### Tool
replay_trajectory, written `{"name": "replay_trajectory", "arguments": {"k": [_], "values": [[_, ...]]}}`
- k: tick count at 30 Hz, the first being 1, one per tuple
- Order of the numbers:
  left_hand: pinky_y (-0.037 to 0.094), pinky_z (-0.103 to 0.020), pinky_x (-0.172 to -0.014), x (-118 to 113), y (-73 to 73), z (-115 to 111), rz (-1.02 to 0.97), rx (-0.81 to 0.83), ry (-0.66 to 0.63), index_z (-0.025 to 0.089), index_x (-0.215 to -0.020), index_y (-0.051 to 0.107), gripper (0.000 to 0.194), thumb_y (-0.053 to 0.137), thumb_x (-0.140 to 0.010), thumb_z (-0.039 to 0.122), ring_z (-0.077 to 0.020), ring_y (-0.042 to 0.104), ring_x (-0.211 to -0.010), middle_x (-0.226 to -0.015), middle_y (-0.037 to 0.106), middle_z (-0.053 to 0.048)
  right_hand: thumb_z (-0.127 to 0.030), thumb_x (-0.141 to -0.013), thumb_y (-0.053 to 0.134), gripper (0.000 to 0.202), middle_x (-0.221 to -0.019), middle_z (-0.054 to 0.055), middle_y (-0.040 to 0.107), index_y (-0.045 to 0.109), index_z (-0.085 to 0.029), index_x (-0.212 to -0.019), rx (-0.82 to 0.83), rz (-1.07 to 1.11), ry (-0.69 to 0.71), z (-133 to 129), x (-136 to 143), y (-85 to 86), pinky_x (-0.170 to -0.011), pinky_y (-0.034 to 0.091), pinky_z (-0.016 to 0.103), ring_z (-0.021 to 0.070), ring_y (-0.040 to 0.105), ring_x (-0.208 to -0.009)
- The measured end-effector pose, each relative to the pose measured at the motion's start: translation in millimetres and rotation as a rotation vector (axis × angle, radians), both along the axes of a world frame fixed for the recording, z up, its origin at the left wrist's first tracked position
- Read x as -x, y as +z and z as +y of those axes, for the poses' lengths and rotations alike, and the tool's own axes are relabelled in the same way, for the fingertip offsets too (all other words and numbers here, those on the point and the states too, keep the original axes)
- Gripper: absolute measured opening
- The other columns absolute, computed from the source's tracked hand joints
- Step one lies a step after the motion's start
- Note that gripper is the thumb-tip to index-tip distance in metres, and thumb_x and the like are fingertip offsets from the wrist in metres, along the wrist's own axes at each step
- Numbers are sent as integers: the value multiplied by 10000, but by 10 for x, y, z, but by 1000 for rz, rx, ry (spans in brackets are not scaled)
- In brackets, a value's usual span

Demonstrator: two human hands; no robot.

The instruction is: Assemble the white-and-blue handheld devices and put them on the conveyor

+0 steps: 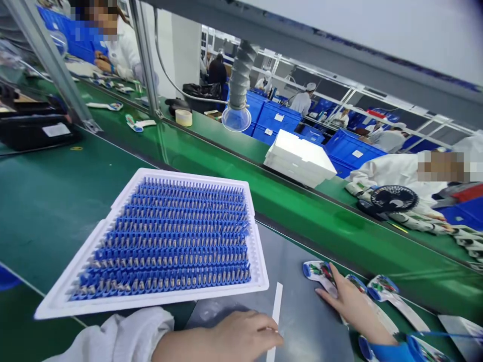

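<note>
My left hand (241,334), in a white sleeve, is palm down at the bottom centre. Its fingers are curled and close together beside a white strip (278,296); whatever they may hold is hidden. On the right, my right hand (349,301), with blue at the wrist, has thumb and fingers around a white handheld housing (317,270) with a blue rim and exposed green board and wires. Similar open housings (383,289) with long handles lie beside that hand. A white tray (260,256) packed with rows of blue parts with metal pins (169,236) rests left of centre.
A green conveyor belt (287,211) crosses behind the grey mat (302,322). An extraction hose (239,75) hangs above it. Stacked white trays (300,158), a black fan (394,199) and a tape roll (183,117) stand beyond. Co-workers sit across; a black bin (33,125) stands left.
</note>
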State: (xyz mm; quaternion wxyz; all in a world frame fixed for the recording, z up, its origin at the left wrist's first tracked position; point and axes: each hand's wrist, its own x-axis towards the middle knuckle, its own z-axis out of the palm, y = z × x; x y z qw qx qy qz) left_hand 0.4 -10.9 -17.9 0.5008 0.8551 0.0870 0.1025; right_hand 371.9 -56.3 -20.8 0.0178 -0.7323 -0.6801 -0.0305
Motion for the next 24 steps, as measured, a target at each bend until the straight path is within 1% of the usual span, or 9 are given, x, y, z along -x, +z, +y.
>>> {"name": "replay_trajectory", "arguments": {"k": [2,5,7,10,13,17,19,21,24], "values": [[418,-497,-988,-7,2,-11,13,205,66,162,-1255,512,662,605,-727,550,-375,509,-1169,-1337,468,-208,-464,-821,480,566,-1053,170,672,486,-101,-1257,-15,2,20,-67,138,18,-811,537,490,329,667,-899],[461,-476,-913,-61,-46,-56,-9,637,178,175,-1318,407,880,659,-621,650,-314,550,-1078,-1327,425,-215,-370,-877,462,551,-1210,140,602,352,-150,-1369,-46,84,168,-110,596,253,-823,556,376,264,629,-1035],[475,-430,-856,-116,-75,-93,-89,960,148,194,-1309,389,983,700,-526,699,-262,575,-1004,-1276,453,-184,-307,-882,492,573,-1249,113,580,292,-192,-1407,-48,154,378,-113,994,500,-816,562,306,227,624,-1050],[480,-342,-788,-153,-40,-115,-310,1240,69,198,-1194,475,829,800,-521,557,-162,604,-837,-1074,574,-89,-313,-868,559,577,-1216,75,607,333,-244,-1395,-16,224,703,-88,1485,827,-825,560,277,212,630,-1034],[486,-279,-709,-56,95,-45,-469,1339,143,207,-1103,474,665,835,-559,333,-116,627,-690,-871,637,-13,-464,-895,521,572,-1269,104,566,348,-240,-1392,-34,404,732,21,1641,953,-855,549,304,236,599,-1083],[462,-231,-622,215,335,192,-627,1396,375,216,-1150,368,732,801,-564,287,-156,668,-667,-793,697,-29,-326,-985,330,324,-1110,109,631,477,-206,-1249,-282,632,330,338,1617,855,-788,539,300,197,628,-960],[462,-222,-629,325,433,311,-705,1336,633,209,-1216,319,781,779,-587,254,-159,668,-710,-772,706,-33,-290,-959,390,237,-979,78,655,575,-197,-1074,-179,583,300,508,1713,757,-727,523,279,178,631,-843],[473,-228,-668,384,497,393,-722,1292,888,207,-1261,304,796,758,-607,221,-158,664,-765,-804,704,-27,-273,-918,451,182,-906,49,655,616,-201,-948,-5,521,377,632,1887,649,-684,499,262,162,621,-759],[487,-263,-729,384,536,444,-702,1269,1101,217,-1257,368,771,759,-592,228,-178,661,-828,-931,685,-26,-202,-881,451,185,-860,30,647,634,-211,-902,130,438,401,721,2140,505,-638,454,252,153,607,-709]]}}
